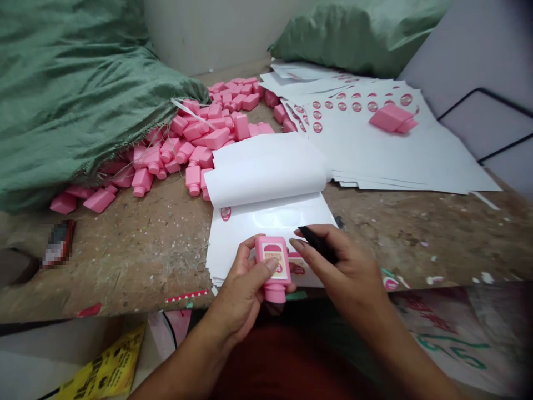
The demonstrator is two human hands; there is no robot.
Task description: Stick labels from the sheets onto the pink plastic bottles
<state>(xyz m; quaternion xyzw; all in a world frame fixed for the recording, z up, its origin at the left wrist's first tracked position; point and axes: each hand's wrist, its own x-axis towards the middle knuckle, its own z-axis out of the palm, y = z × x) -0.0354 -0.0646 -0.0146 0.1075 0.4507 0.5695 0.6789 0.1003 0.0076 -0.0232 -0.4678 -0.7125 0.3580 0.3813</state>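
My left hand (245, 283) grips a small pink bottle (275, 293), its cap end pointing toward me. A label with a pink and cream print sits on the bottle's upper face, and my left thumb presses on it. To the right, my right hand (341, 266) is closed around a slim black tool (318, 242); its kind is hard to make out. Thumb and forefinger come close together near the tool's tip, just apart from the bottle. Under both hands lies a stack of white sticker sheets (266, 219), the top one curled back, with a few printed labels showing.
Many pink bottles (216, 139) spill from a green woven sack (83, 100) at left. More sticker sheets (395, 161) lie at right with a pink piece (393, 118) on them. Another green sack (358, 39) stands behind. A red and black object (58, 241) sits at far left.
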